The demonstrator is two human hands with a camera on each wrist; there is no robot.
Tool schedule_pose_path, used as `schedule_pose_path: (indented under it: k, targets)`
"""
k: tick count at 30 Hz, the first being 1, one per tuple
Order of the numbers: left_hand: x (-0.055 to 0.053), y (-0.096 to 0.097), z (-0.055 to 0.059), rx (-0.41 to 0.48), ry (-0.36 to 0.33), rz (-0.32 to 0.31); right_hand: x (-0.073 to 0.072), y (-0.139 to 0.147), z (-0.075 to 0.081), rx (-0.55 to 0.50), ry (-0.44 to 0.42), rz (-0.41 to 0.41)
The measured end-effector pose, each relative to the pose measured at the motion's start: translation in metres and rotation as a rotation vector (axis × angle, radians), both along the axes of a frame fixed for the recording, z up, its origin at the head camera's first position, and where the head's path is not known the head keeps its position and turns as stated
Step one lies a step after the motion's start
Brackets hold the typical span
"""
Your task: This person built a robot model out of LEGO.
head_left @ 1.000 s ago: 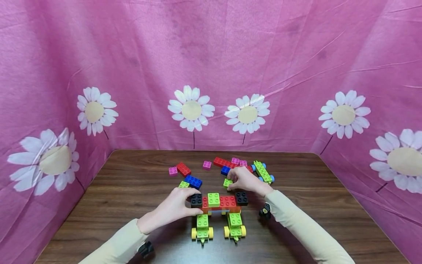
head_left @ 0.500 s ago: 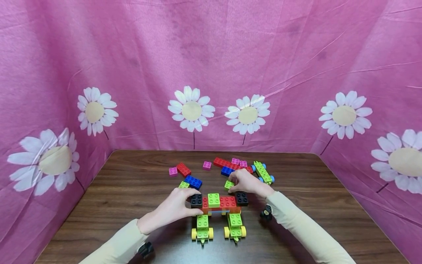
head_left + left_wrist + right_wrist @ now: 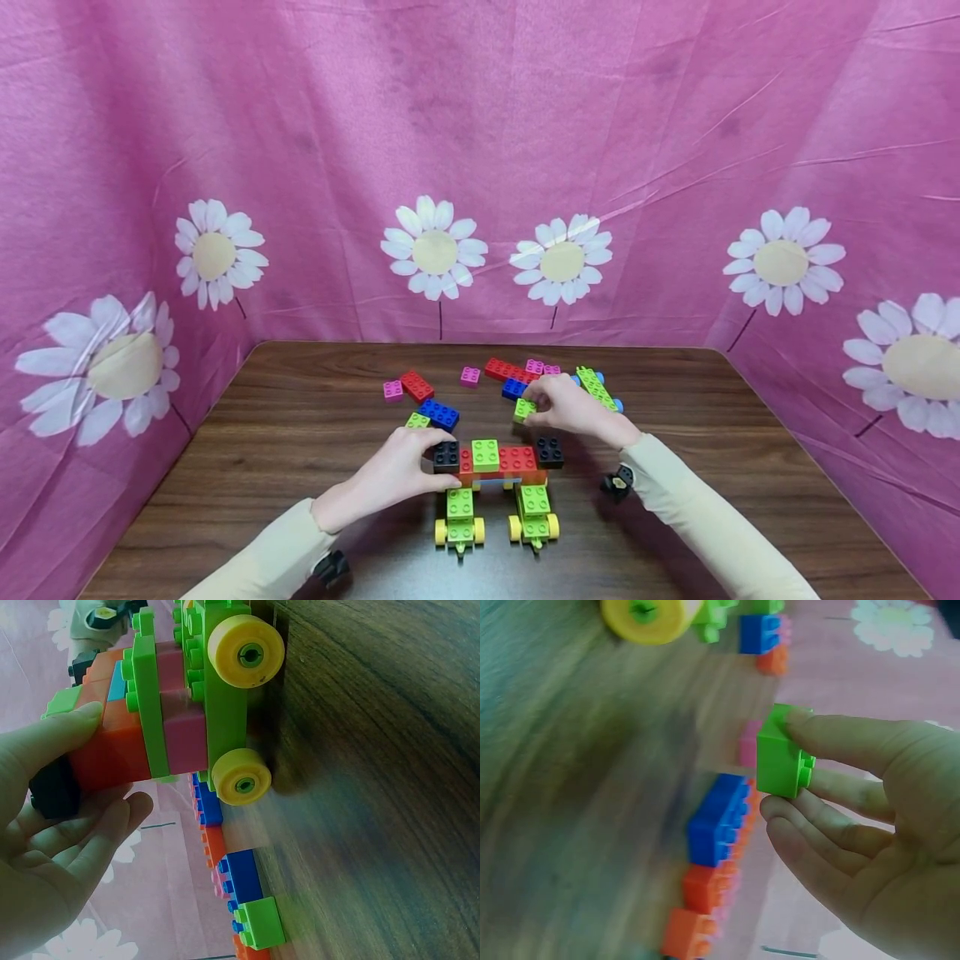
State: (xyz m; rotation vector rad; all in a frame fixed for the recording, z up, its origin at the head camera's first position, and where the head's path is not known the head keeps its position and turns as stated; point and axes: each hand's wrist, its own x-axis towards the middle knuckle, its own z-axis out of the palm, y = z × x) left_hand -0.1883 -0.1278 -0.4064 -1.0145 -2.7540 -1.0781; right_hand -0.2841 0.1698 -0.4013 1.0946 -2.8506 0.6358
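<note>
In the head view, a toy brick vehicle (image 3: 517, 458) stands near the front of the table. It has red bricks across the top, a green brick (image 3: 485, 454) in the middle, a black brick at each end and green bases with yellow wheels (image 3: 247, 651). My left hand (image 3: 393, 477) grips its left end, the thumb on the red brick (image 3: 112, 754) in the left wrist view. Behind the vehicle, my right hand (image 3: 576, 411) pinches a small lime-green brick (image 3: 778, 759) between thumb and fingers. The right wrist view shows this brick with its studs facing the palm.
Several loose bricks lie at the back: a blue brick (image 3: 438, 413), a red brick (image 3: 417, 385), a pink brick (image 3: 469, 377) and a long red brick (image 3: 510, 370). A green wheeled base (image 3: 596, 388) with blue wheels is behind my right hand. A pink flowered cloth (image 3: 480, 167) surrounds the table.
My right hand has shifted slightly to the right with the lime-green brick, which shows a little farther right than before. My left hand and the vehicle have stayed in place.
</note>
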Motion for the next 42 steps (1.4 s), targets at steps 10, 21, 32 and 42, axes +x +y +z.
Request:
schedule_pose_path:
  k: [10, 21, 32, 42]
  targets:
    - [0.001, 0.000, 0.001, 0.014, -0.011, -0.005, 0.026, -0.007, 0.037, -0.019, 0.049, 0.012]
    - [0.002, 0.001, 0.002, 0.014, -0.008, -0.003, 0.063, -0.015, 0.060, 0.003, 0.111, 0.117]
    - [0.001, 0.001, 0.003, 0.006, 0.008, -0.006, 0.078, -0.018, 0.062, 0.001, 0.069, 0.222]
    - [0.001, 0.001, 0.000, -0.005, 0.037, 0.005, 0.081, -0.022, 0.060, 0.038, 0.016, 0.241]
